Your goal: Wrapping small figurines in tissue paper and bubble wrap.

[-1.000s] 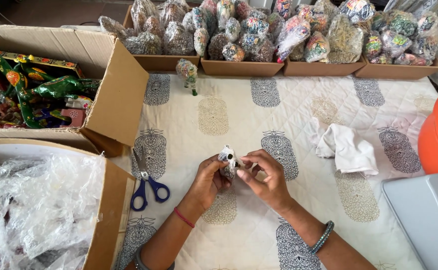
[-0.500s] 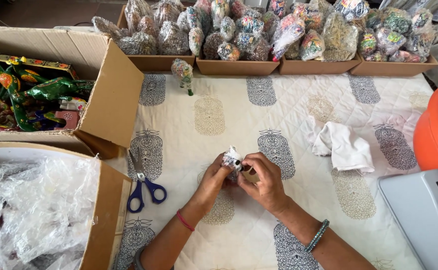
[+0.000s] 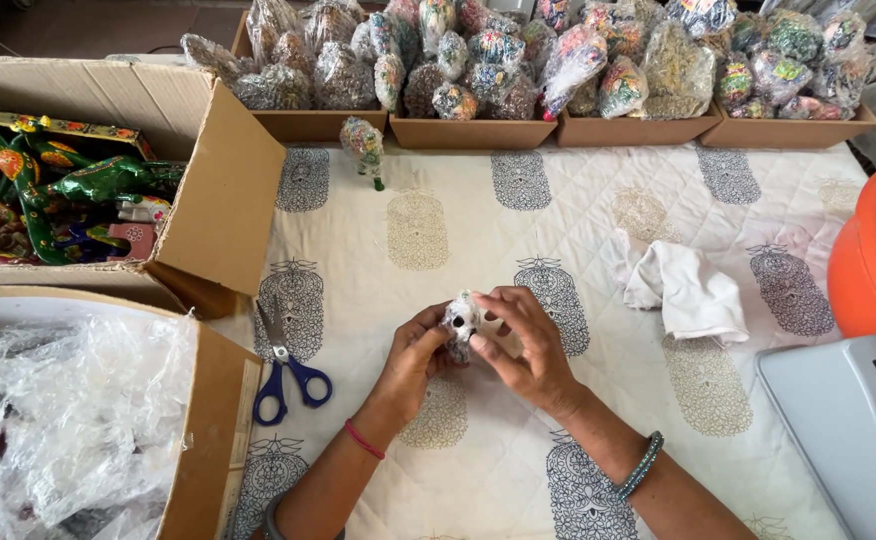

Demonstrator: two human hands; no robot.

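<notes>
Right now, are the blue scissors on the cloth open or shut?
Slightly open. The scissors lie flat on the printed cloth, left of the left hand; the two blue handle loops sit a little apart.

Both hands have turned the wrapped figurine.

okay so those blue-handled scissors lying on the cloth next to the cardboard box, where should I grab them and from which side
Take the scissors by the two blue handle loops, which lie nearest the person, coming from above and from the right. They lie flat on the cloth, blades shut and pointing away, and the cardboard box crowds their left side. The left hand is nearer.
</notes>
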